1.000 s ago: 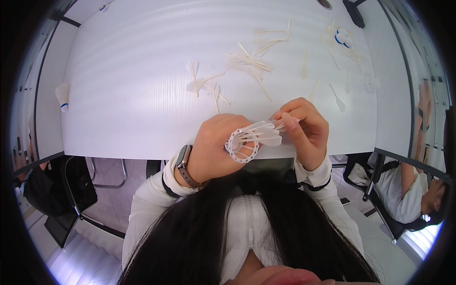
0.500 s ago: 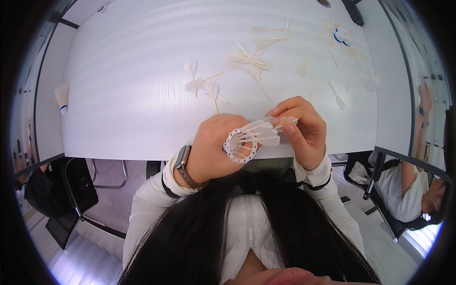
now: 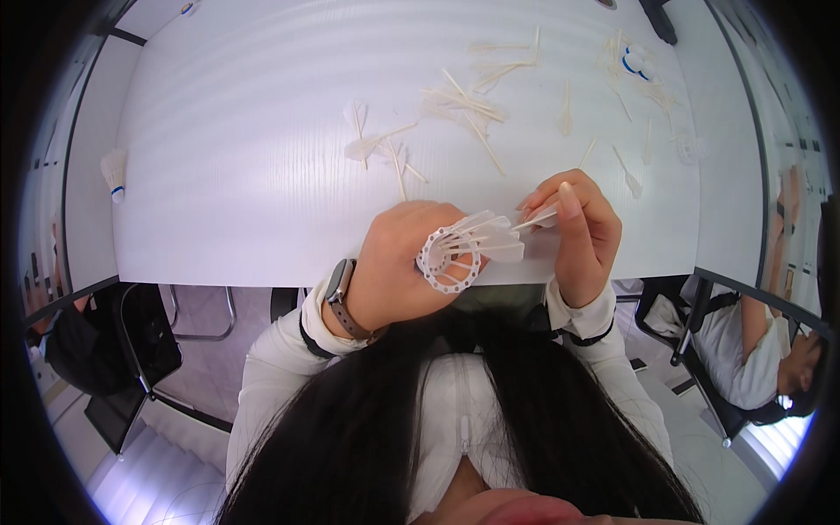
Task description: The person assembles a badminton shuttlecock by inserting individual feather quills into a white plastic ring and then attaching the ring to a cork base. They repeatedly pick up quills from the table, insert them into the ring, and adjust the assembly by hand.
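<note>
The fingers of the left hand [image 3: 398, 267] are curled shut around a white plastic ring [image 3: 450, 260] with small holes round its rim, held just below the centre of the frame, over the near edge of the white table [image 3: 245, 175]. A few white feathers [image 3: 490, 238] already stand in the ring and fan out toward the right. The right hand [image 3: 582, 232], just right of centre, pinches one loose feather [image 3: 535, 220] by its thin quill between thumb and fingertips, its tip pointing at the ring.

The ring looks light and fairly stiff, best gripped by its outer rim, as it is now, so the holes stay free. The feathers seem nearly weightless and fragile: the vanes would crease or fray under pressure, and the quills look thin enough to snap if bent, so a gentle pinch low on the quill seems the safest hold.

Farther up the table lie scattered feathers and quills [image 3: 464, 105], more in the upper right, and a finished shuttlecock [image 3: 114, 171] sits at the left edge. A smartwatch [image 3: 339, 293] is on the left wrist.
</note>
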### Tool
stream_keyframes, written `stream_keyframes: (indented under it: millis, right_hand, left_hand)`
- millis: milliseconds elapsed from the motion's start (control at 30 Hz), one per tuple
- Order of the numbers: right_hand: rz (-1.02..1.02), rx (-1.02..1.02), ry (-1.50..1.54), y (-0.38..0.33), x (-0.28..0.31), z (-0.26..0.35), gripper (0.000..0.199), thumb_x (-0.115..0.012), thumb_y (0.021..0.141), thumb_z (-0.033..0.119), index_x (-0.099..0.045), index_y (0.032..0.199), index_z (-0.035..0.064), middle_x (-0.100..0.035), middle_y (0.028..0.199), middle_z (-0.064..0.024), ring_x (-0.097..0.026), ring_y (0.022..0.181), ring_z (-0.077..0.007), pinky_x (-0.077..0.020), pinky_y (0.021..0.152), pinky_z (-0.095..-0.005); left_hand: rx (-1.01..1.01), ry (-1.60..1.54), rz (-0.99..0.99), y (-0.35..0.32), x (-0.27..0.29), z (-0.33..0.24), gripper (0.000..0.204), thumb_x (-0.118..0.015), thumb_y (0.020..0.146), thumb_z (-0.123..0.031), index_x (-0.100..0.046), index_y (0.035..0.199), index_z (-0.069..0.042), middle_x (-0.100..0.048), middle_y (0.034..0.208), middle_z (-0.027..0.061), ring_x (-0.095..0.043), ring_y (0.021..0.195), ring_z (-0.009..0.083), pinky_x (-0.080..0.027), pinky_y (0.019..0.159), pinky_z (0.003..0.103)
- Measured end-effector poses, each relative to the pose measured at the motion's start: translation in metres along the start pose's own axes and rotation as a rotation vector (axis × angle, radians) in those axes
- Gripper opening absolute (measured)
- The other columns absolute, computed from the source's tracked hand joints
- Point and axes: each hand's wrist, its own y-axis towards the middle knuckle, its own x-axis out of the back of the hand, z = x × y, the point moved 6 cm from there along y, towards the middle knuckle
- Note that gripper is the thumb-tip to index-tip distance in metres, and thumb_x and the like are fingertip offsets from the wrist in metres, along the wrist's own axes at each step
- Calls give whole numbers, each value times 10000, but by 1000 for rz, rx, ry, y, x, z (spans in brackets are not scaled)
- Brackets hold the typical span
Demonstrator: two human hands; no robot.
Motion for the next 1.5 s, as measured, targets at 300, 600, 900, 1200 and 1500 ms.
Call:
stream_keyframes:
  millis: [300, 600, 900, 1200, 1500]
  right_hand:
    - [-82, -4, 25, -3, 5, -2, 239, -505, 1031, 132, -630, 873, 4, -648, 889, -76, -554, 748, -113, -435, 676, -244]
    - [27, 29, -47, -4, -1, -3, 191, -538, 1014, 93, -608, 863, -1, -633, 865, -68, -530, 745, -120, -426, 685, -251]
    - [-138, 53, 99, -4, 6, -5, 187, -428, 1066, 150, -514, 942, 39, -574, 830, -63, -522, 692, -103, -430, 657, -237]
    - [64, 95, -70, -2, -7, 3, 188, -512, 1031, 112, -566, 880, 14, -573, 833, -61, -506, 727, -134, -421, 693, -265]
    - [67, 82, -136, -4, -4, -1, 203, -530, 1025, 142, -569, 875, 12, -557, 815, -53, -481, 718, -131, -388, 676, -257]
  left_hand:
    - [49, -42, -9, 0, 2, -1, 195, -845, 754, -89, -663, 799, -34, -648, 711, 46, -623, 592, 157, -478, 557, 264]
    - [52, -83, 17, -1, -1, 2, 147, -804, 763, -41, -711, 877, -36, -707, 793, 63, -683, 659, 180, -514, 596, 267]
    - [3, 12, 12, 1, 3, -2, 145, -815, 753, -54, -684, 813, -39, -664, 728, 58, -658, 611, 192, -501, 576, 264]
    - [124, -175, 27, -1, -2, 4, 164, -758, 792, -131, -693, 914, -42, -691, 790, 91, -657, 655, 258, -511, 612, 305]
    - [47, -64, 47, -4, -1, 5, 140, -718, 789, -153, -677, 877, -53, -675, 758, 94, -633, 646, 300, -500, 602, 356]
